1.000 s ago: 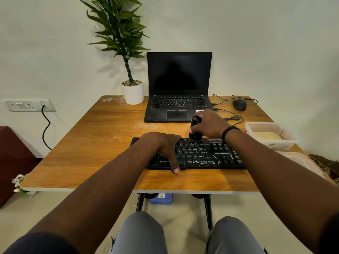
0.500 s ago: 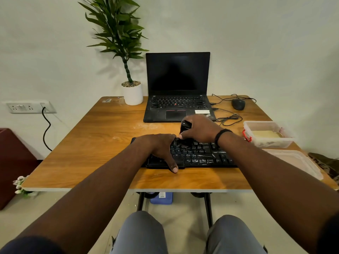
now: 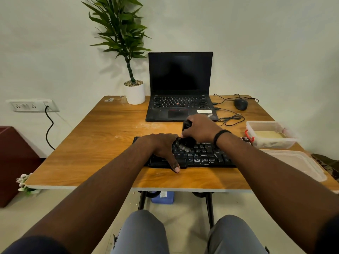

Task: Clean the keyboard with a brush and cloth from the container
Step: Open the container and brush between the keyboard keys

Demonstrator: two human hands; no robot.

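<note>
Left hand (image 3: 161, 147) is lying flat, fingers loose, pressing down the left part of the keyboard (image 3: 201, 156) at center frame. Right hand (image 3: 200, 129) is gripping the black brush (image 3: 186, 136), bristles touching the keys. Container (image 3: 271, 134) is sitting at right.

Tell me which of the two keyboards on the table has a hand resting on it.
The separate black keyboard nearest the person: the left hand rests on it. The laptop keyboard behind it is untouched.

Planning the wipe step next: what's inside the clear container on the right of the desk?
Through the wall of the clear container, with its red latch, a pale yellowish folded cloth lies inside. Whatever is beneath the cloth is hidden. Its lid lies beside it on the desk.
</note>
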